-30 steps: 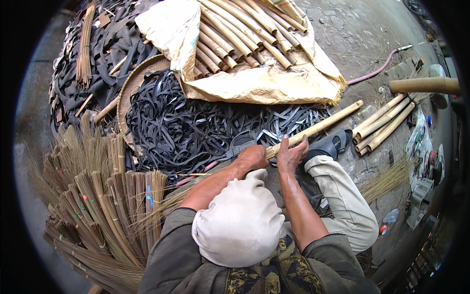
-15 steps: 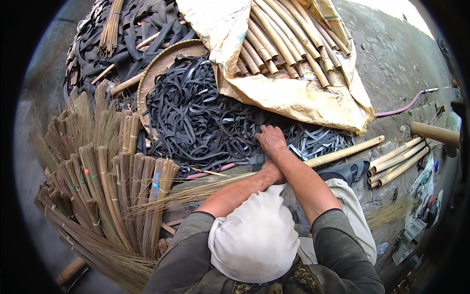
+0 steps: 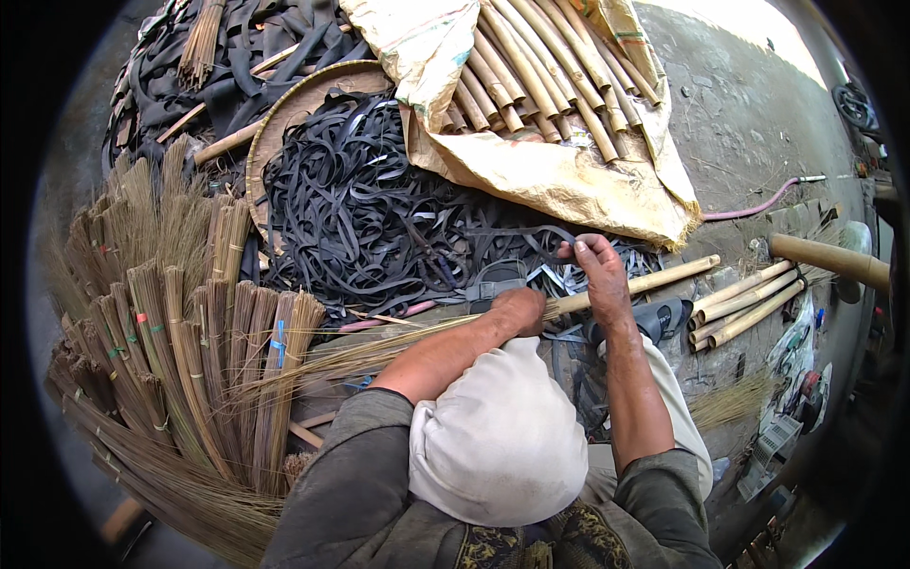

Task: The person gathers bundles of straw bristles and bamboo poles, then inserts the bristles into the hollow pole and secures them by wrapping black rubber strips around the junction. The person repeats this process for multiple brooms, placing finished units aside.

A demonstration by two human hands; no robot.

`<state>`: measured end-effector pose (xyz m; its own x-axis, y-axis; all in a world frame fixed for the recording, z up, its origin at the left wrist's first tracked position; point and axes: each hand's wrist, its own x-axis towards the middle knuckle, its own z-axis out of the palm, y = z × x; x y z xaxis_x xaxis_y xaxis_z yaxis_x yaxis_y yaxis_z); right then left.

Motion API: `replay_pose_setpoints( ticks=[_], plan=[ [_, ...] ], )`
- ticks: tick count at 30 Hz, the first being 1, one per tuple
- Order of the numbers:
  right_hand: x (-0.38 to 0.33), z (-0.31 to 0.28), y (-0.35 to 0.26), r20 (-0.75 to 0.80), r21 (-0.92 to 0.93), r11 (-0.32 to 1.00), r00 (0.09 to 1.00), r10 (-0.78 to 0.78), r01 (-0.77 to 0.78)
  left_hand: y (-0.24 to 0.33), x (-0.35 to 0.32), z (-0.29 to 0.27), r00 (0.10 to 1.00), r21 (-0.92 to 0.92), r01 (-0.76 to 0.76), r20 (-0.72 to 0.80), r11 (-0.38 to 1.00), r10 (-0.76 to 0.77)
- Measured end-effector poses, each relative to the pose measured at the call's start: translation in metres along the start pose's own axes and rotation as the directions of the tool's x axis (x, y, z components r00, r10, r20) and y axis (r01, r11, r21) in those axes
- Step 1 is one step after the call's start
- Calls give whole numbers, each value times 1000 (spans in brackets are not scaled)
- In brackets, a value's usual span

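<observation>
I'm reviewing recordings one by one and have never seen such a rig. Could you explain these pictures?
There is no machine, just two bare human hands. A wide fisheye camera on the head looks down, bending straight edges near the rim. The left hand is closed around the end of a bamboo pole, where thin bristles meet it. The right hand pinches a black strip between its fingers. Ahead lies a heap of black strips, partly in a round woven tray, with more poles on a pale sack beyond. Bundles of thin stalks are gathered at the left.
</observation>
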<state>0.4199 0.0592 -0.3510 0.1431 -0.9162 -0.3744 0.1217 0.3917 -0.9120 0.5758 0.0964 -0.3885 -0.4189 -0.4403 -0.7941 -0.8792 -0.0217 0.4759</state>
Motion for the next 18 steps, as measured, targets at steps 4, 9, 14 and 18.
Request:
replay_pose_setpoints(
  ticks=[4,9,14,18],
  plan=[
    [-46,-39,-24,-161,-17,1000,987,-6,3,1,-6,1,998,8,-13,-58,1000,13],
    [-80,-78,0,-460,-197,964,885,70,-179,1,-8,1,995,46,-47,-87,998,51],
    [-70,-55,9,-350,-878,462,824,-445,-124,1,-12,2,993,1,-54,-108,999,53],
    [-30,8,4,-106,-728,681,969,-224,78,-4,-4,6,996,-5,-44,-80,999,44]
  ],
)
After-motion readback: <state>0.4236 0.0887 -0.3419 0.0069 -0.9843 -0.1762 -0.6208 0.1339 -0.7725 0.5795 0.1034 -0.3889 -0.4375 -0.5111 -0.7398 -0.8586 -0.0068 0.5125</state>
